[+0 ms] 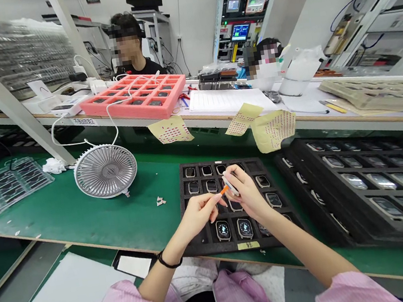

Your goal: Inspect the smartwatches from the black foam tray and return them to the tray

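Observation:
My right hand [246, 192] grips a silver watch case [231, 186] on edge above a black foam tray [210, 246]. Closed around a thin orange stick [224, 190], my left hand [202, 212] is just left of the watch, and the stick's tip meets the watch or lies right beside it. Square watches sit in the tray's compartments; a few in the front row, such as this lit one [223, 230], show a dial. A yellow label [248, 245] is on the tray's front edge.
A round fan [106, 171] stands to the left, near clear plastic trays [6, 187]. Stacked black trays of watches [343, 185] lie on the right. A pink foam tray [136, 97] and papers [224, 101] rest on the shelf. Two people are beyond it.

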